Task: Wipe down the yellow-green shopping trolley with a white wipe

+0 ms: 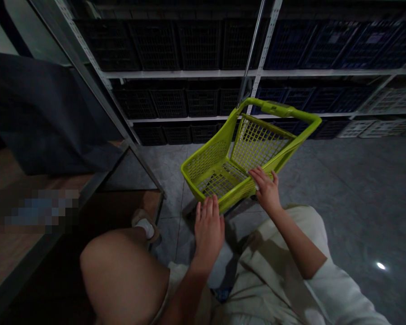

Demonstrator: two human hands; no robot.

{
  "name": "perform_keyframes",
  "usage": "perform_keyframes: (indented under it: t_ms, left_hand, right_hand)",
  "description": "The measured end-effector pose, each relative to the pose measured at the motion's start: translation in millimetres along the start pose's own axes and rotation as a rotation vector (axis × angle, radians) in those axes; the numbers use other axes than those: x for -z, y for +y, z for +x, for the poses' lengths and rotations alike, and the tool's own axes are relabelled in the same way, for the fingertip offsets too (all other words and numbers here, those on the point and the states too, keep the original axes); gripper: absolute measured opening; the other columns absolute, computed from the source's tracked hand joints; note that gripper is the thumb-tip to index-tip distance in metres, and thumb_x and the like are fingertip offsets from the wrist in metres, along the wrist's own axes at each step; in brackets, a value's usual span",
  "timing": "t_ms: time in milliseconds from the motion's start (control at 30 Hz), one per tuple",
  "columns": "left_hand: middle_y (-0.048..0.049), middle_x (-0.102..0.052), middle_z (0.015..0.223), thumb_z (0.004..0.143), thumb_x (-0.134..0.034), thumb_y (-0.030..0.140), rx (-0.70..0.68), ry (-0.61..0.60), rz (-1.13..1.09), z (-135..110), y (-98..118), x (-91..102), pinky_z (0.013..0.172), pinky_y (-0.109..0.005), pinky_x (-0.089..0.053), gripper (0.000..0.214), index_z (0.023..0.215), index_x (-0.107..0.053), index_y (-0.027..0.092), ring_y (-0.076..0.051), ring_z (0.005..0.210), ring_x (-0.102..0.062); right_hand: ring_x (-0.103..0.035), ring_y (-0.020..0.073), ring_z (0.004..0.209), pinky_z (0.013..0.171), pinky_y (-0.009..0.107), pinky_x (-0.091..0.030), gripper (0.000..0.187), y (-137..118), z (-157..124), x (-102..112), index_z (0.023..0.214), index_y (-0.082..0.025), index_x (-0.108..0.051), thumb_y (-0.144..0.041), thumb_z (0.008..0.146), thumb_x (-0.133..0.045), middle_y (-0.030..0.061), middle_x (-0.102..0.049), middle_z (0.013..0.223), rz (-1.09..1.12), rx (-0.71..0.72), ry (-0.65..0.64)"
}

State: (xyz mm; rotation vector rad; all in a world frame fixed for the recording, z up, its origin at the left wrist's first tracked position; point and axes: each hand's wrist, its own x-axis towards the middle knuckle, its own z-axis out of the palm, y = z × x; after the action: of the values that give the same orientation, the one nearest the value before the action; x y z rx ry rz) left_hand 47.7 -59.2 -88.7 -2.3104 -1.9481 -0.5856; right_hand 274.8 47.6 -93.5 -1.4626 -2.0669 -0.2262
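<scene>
A lime-green plastic shopping cart point(209, 155) with mesh sides stands on the floor in front of my knees, its handle turned away to the upper right. My left hand point(209, 228) reaches to the cart's near corner, fingers stretched out side by side with the tips at the rim. Against the near long side is my right hand point(266, 189), its fingers extended and partly spread at the rim. Neither hand is wrapped round the rim. Inside the basket, the grid floor shows, and I see no goods on it. The cart's wheels are mostly hidden below it.
Behind the cart, a white metal rack point(189, 74) holds rows of dark crates point(157, 45). Paler crates point(385, 126) stand at the lower right. A metal-framed wooden bench point(84, 189) with dark cloth point(54, 117) borders my left. Grey tiled floor point(358, 194) extends right.
</scene>
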Motion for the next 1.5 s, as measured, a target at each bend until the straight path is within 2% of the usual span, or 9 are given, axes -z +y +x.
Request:
perform_keyframes:
  t_ms: [333, 533, 700, 833, 933, 1133, 1233, 1367, 1500]
  left_hand:
    - [-0.0177, -0.070, 0.110, 0.094, -0.045, 0.061, 0.210, 0.090, 0.103, 3, -25, 35.0, 0.110, -0.070, -0.023, 0.067, 0.135, -0.053, 0.008, -0.035, 0.111, -0.060]
    - [-0.0224, -0.033, 0.158, 0.095, -0.051, 0.048, -0.125, 0.091, -0.008, 13, -2, 18.1, 0.118, -0.045, -0.030, 0.081, 0.152, -0.022, -0.001, -0.031, 0.149, -0.027]
    - [-0.0152, -0.029, 0.162, 0.094, -0.055, 0.045, -0.164, -0.013, 0.024, 16, 13, 16.5, 0.119, -0.050, -0.029, 0.078, 0.157, -0.019, 0.015, -0.030, 0.147, -0.031]
    - [-0.0122, -0.027, 0.163, 0.090, -0.062, 0.045, -0.158, -0.044, 0.055, 13, 24, 20.2, 0.117, -0.055, -0.033, 0.079, 0.156, -0.024, 0.026, -0.033, 0.146, -0.033]
    - [-0.0141, -0.022, 0.164, 0.089, -0.062, 0.045, -0.156, -0.029, 0.042, 14, 41, 17.7, 0.119, -0.056, -0.030, 0.077, 0.154, -0.029, 0.017, -0.034, 0.150, -0.025]
    - [-0.0173, -0.020, 0.163, 0.089, -0.061, 0.028, -0.262, -0.056, 0.081, 20, 63, 5.8, 0.121, -0.041, -0.031, 0.079, 0.153, -0.023, 0.002, -0.027, 0.151, -0.023]
    - [-0.0157, -0.018, 0.163, 0.090, -0.057, 0.023, -0.293, -0.054, 0.140, 21, 60, -0.1, 0.121, -0.040, -0.033, 0.075, 0.154, -0.024, 0.002, -0.026, 0.150, -0.024]
    - [-0.0137, -0.019, 0.164, 0.091, -0.053, 0.017, -0.299, -0.012, 0.179, 22, 57, -8.0, 0.120, -0.038, -0.034, 0.069, 0.153, -0.027, 0.004, -0.025, 0.150, -0.026]
    - [-0.0136, -0.022, 0.163, 0.092, -0.052, 0.021, -0.268, 0.015, 0.134, 23, 61, -12.6, 0.120, -0.038, -0.033, 0.067, 0.153, -0.029, 0.006, -0.025, 0.149, -0.027]
  right_hand:
    - [-0.038, 0.0203, 0.144, 0.120, 0.051, -0.008, 0.080, -55, -25, 10, 0.143, -0.025, -0.045, 0.000, 0.067, -0.040, 0.0048, -0.056, 0.145, 0.106, 0.080, -0.036]
    - [-0.043, 0.0190, 0.141, 0.120, 0.052, 0.007, 0.077, -86, -35, 19, 0.147, -0.028, -0.040, 0.001, 0.075, -0.040, 0.0021, -0.054, 0.147, 0.059, 0.173, -0.061]
    - [-0.044, 0.0222, 0.140, 0.119, 0.057, 0.001, 0.068, -23, -23, 50, 0.145, -0.028, -0.043, 0.000, 0.084, -0.038, 0.0040, -0.058, 0.143, -0.115, 0.229, -0.007]
    - [-0.040, 0.0286, 0.143, 0.115, 0.063, 0.002, 0.067, 50, -5, 82, 0.143, -0.027, -0.047, -0.002, 0.082, -0.039, 0.0080, -0.056, 0.145, -0.270, -0.028, 0.200]
    - [-0.042, 0.0292, 0.141, 0.116, 0.063, 0.001, 0.073, 42, -8, 77, 0.146, -0.023, -0.044, -0.002, 0.076, -0.043, 0.0117, -0.052, 0.147, -0.250, -0.098, 0.213]
    - [-0.046, 0.0202, 0.139, 0.121, 0.053, -0.003, 0.080, -39, -40, 49, 0.150, -0.024, -0.037, 0.001, 0.074, -0.039, 0.0090, -0.052, 0.148, -0.080, 0.258, -0.085]
    - [-0.049, 0.0180, 0.136, 0.120, 0.053, -0.003, 0.082, 4, -31, 72, 0.150, -0.026, -0.037, 0.004, 0.074, -0.036, 0.0072, -0.053, 0.147, -0.126, 0.334, -0.102]
    - [-0.050, 0.0243, 0.136, 0.118, 0.059, -0.003, 0.068, 91, -5, 104, 0.142, -0.024, -0.049, 0.001, 0.079, -0.038, 0.0095, -0.058, 0.142, -0.295, 0.102, 0.133]
    - [-0.049, 0.0274, 0.136, 0.117, 0.061, -0.006, 0.069, 68, -9, 83, 0.144, -0.022, -0.046, -0.002, 0.078, -0.042, 0.0129, -0.056, 0.144, -0.292, -0.061, 0.220]
